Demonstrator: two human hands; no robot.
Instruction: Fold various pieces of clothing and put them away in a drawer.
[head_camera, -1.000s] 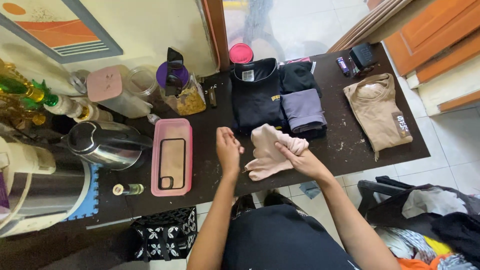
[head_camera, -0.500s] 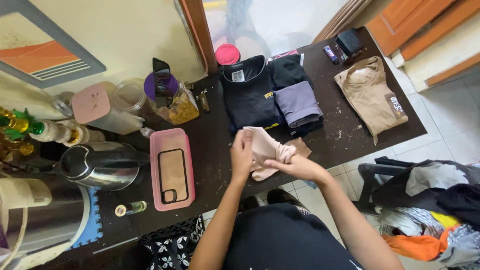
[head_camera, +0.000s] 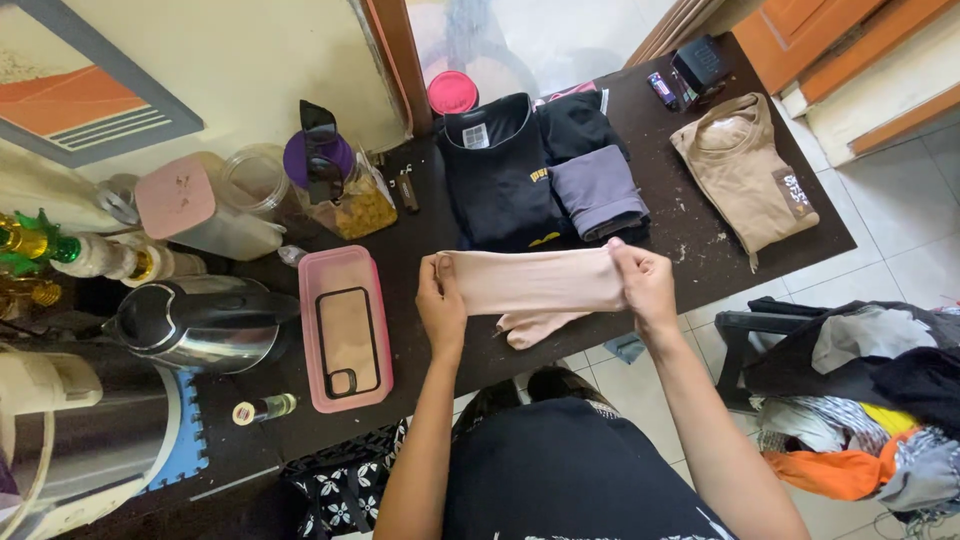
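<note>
A pale pink garment (head_camera: 535, 285) is stretched flat between my two hands above the near edge of the dark table (head_camera: 690, 285). My left hand (head_camera: 441, 300) pinches its left end and my right hand (head_camera: 643, 282) pinches its right end. A loose part of the cloth hangs below onto the table. Just behind it lie a folded black shirt (head_camera: 500, 175), a folded grey-purple garment (head_camera: 598, 192) on another black one, and a folded tan shirt (head_camera: 745, 170) further right.
A pink lidded box with a phone (head_camera: 345, 325) on it sits left of my hands. A steel kettle (head_camera: 195, 325), jars, bottles and a purple-lidded container (head_camera: 330, 185) crowd the left. A heap of clothes (head_camera: 860, 400) lies on a chair at the right.
My hands have moved apart and pulled the bunched pink garment out into a flat strip. The view has shifted slightly.
</note>
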